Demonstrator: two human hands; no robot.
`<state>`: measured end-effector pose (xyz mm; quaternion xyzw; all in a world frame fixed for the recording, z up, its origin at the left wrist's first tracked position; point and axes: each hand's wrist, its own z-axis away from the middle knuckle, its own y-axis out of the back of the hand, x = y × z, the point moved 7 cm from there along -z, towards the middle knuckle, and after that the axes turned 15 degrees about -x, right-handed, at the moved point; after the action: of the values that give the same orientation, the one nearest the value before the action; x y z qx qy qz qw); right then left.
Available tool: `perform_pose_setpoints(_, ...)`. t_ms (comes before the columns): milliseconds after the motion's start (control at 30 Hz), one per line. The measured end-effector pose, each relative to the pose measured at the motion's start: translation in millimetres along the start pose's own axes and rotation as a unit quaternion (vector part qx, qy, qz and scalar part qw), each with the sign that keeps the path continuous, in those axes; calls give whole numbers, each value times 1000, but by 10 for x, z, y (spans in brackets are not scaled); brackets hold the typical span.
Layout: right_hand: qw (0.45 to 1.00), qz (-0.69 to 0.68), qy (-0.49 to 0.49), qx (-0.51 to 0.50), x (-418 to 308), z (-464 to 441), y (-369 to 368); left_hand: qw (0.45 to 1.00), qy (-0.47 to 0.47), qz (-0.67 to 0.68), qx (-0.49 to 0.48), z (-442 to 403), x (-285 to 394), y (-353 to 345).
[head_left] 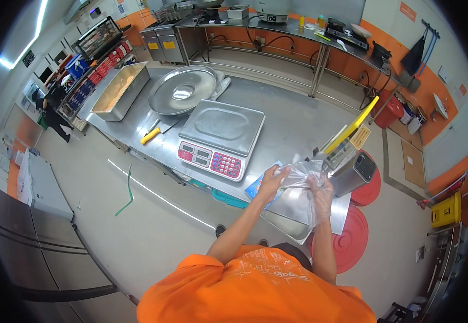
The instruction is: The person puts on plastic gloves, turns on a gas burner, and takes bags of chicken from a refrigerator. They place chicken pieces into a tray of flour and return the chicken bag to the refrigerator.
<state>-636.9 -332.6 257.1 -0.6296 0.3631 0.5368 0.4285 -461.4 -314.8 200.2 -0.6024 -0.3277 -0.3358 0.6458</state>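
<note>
My left hand (270, 183) is bare and closed, pinching the edge of a thin clear disposable plastic glove (294, 175). My right hand (320, 195) wears a similar clear glove, loose at the wrist, and its fingers close on the other side of the crumpled plastic. Both hands are over the near right corner of the steel table (293, 126). Beneath my left hand lies a blue packet (255, 188), partly covered. Beside my right hand stands a steel holder (355, 173) with a yellow-handled tool (359, 121) rising behind it.
A digital scale (220, 139), a yellow-handled knife (151, 134), a round steel lid (182, 90) and a deep steel pan (120, 92) occupy the table. Red lidded bins (347, 245) stand by its right end. Far left, another person (53, 116) stands near shelves.
</note>
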Motion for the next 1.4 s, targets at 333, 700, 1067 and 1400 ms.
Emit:
perform_pose_setpoints(333,999,44,6,19,-80,-126,235,999,-50,-13,-2,-15,120,337)
perform_pose_setpoints(700,999,53,8,1,-140,-186,650,977,-52,-201,40,-93,49,528)
perform_pose_setpoints(1067,999,23,13,-22,-35,-69,470,768,-253,-569,151,263,532,-276)
perform_pose_setpoints(1400,996,-23,14,-80,-21,-136,-11,908,-115,-403,18,178,311,-326)
